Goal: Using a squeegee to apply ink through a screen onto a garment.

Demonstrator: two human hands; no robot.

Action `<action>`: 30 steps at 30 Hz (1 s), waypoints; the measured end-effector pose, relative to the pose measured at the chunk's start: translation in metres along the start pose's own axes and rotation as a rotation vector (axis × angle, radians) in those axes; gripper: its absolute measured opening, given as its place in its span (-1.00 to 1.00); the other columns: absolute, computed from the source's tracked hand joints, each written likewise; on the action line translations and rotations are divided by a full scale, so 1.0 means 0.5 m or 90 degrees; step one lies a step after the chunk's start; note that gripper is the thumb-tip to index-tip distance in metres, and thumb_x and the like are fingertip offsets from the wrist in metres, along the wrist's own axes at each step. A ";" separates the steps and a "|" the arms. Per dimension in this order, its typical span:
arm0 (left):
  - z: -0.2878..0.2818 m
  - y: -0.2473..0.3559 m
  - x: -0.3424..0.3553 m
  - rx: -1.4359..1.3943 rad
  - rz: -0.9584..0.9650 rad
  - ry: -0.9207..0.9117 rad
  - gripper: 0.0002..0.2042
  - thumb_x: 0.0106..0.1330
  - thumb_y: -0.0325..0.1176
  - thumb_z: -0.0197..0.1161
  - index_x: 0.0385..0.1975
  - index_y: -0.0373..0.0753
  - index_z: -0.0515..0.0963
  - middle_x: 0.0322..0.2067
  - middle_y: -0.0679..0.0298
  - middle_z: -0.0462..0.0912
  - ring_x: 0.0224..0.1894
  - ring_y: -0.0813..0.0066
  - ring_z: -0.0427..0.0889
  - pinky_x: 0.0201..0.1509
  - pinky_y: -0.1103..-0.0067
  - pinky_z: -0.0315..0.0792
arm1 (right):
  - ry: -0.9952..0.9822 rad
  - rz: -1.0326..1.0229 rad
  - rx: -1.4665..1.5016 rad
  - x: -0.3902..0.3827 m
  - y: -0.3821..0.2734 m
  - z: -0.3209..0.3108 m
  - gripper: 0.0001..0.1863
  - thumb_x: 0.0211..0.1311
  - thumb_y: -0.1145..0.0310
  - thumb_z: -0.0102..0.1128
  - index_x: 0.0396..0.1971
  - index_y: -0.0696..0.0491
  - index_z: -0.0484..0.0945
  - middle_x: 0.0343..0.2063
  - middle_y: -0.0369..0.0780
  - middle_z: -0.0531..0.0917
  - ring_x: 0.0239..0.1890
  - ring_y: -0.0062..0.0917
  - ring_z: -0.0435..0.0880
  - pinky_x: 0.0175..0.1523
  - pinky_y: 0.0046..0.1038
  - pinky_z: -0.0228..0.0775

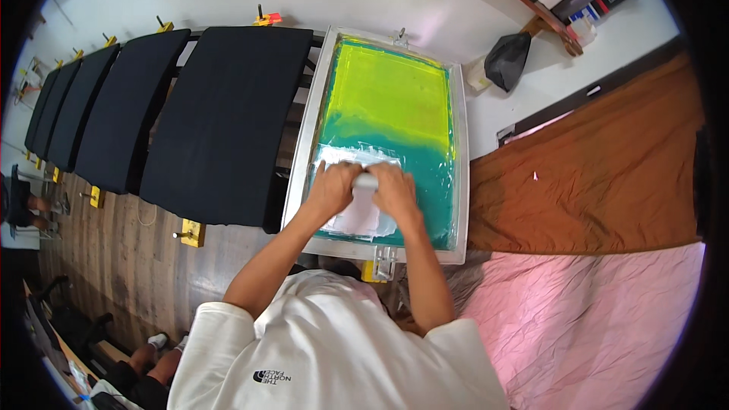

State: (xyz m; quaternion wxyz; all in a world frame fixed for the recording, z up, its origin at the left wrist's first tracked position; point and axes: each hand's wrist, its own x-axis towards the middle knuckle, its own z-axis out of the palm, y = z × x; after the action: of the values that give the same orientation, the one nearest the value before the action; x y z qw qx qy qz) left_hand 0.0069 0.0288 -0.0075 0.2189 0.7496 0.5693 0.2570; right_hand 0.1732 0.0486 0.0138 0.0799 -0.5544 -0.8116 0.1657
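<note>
Both my hands are closed on a pale squeegee (366,181), whose handle shows in the gap between them. My left hand (334,188) grips its left part and my right hand (394,193) its right part. They work over the near half of a printing screen with a silver metal frame (461,205). White ink (355,222) lies around and just in front of the hands. The mesh is teal (433,197) in the near part and yellow-green (391,91) in the far part. My fingers hide most of the squeegee, and its blade cannot be made out.
To the left runs a row of boards covered in black cloth (228,121), with yellow clamps (193,232) at their ends. Brown cloth (585,182) and pink cloth (585,319) spread to the right. A laden wall shelf (524,4) juts out at upper right. Other people's legs (163,364) show at left.
</note>
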 end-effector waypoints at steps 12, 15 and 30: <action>0.012 0.032 -0.125 -0.019 0.025 -0.062 -0.53 0.03 -0.65 0.12 0.02 -0.21 0.49 -0.06 0.01 0.55 0.04 -0.03 0.54 0.15 0.09 0.37 | 0.039 -0.024 0.089 -0.127 -0.031 0.029 -0.45 -0.19 0.73 0.12 -0.06 0.07 0.55 -0.08 -0.14 0.61 0.01 -0.18 0.54 0.04 -0.16 0.39; -0.013 0.072 -0.205 -0.003 -0.010 -0.123 -0.45 0.00 -0.66 0.16 0.10 -0.20 0.45 0.06 0.02 0.51 0.14 0.00 0.48 0.26 0.06 0.28 | 0.049 -0.022 0.100 -0.210 -0.070 0.035 -0.46 -0.22 0.73 0.13 -0.07 0.11 0.54 -0.05 -0.14 0.59 0.01 -0.18 0.54 0.05 -0.16 0.38; -0.014 -0.018 0.027 -0.041 0.048 -0.006 -0.67 0.00 -0.66 0.16 -0.20 -0.22 0.62 -0.31 0.02 0.65 -0.23 -0.03 0.63 -0.10 0.20 0.49 | -0.009 -0.048 0.019 0.032 0.022 0.008 -0.61 0.00 0.61 0.12 -0.12 -0.02 0.59 -0.20 -0.18 0.63 -0.04 -0.19 0.57 -0.08 -0.09 0.43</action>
State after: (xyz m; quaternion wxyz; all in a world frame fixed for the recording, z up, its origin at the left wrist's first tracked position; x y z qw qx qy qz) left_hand -0.0009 0.0446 -0.0059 0.2358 0.7645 0.5309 0.2794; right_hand 0.1756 0.0662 0.0054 0.0884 -0.5211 -0.8299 0.1786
